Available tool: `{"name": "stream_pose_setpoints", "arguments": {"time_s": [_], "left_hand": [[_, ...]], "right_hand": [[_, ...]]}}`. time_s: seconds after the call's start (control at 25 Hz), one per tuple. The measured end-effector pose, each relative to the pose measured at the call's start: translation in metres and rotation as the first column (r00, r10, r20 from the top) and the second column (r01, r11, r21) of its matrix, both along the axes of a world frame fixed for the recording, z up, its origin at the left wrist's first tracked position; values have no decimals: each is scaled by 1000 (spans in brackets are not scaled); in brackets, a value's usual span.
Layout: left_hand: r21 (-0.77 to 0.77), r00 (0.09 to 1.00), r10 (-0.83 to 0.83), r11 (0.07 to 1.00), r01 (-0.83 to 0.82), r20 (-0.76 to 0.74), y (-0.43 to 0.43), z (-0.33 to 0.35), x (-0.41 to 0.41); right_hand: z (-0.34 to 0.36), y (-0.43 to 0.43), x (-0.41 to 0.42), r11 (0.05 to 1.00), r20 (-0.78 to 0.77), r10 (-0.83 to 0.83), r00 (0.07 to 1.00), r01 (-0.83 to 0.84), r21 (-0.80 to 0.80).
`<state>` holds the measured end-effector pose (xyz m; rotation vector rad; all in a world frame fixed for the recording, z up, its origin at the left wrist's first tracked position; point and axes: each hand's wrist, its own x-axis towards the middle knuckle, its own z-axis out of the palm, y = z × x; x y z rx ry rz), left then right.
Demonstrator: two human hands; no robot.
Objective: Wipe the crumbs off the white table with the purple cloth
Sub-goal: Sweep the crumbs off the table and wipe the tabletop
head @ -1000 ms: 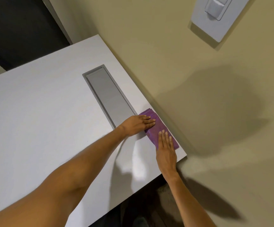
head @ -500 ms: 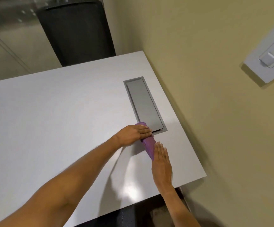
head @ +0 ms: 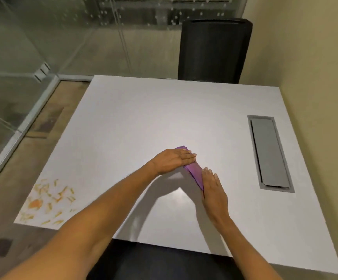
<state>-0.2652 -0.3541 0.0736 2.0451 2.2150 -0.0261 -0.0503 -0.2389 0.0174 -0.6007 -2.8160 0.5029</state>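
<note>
The folded purple cloth (head: 194, 171) lies near the middle of the white table (head: 144, 122). My left hand (head: 173, 159) presses flat on its far end. My right hand (head: 212, 188) lies flat on its near end, fingers straight and together. Only a narrow strip of cloth shows between the two hands. Orange-yellow crumbs (head: 48, 201) are scattered over the table's near left corner, well to the left of the cloth and both hands.
A grey cable hatch (head: 269, 154) is set into the table at the right, beside the beige wall (head: 315, 77). A black chair (head: 214, 51) stands at the far edge. Glass partitions (head: 42, 37) run along the left and back.
Both hands have slid the cloth leftward from beside the cable hatch near the wall to mid-table. The view has swung left, bringing the crumbs into sight.
</note>
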Motion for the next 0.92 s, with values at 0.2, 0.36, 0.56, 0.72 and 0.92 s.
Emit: {"name": "stream_pose_setpoints", "arguments": {"time_s": [0.2, 0.36, 0.56, 0.72, 0.92], "left_hand": [[152, 999, 21, 988, -16, -28, -119, -4, -57], [206, 995, -20, 978, 40, -96, -190, -9, -94], [138, 986, -38, 989, 60, -160, -257, -35, -124], [93, 978, -98, 989, 117, -185, -283, -59, -129], [49, 967, -183, 980, 195, -179, -298, -82, -125]], "right_hand": [[8, -105, -64, 996, 85, 42, 996, -36, -80], [11, -181, -100, 997, 96, 70, 993, -65, -51], [6, -262, -128, 989, 164, 33, 986, -8, -148], [-4, -309, -131, 990, 232, -21, 973, 52, -129], [-1, -357, -127, 978, 342, -76, 936, 137, -157]]}}
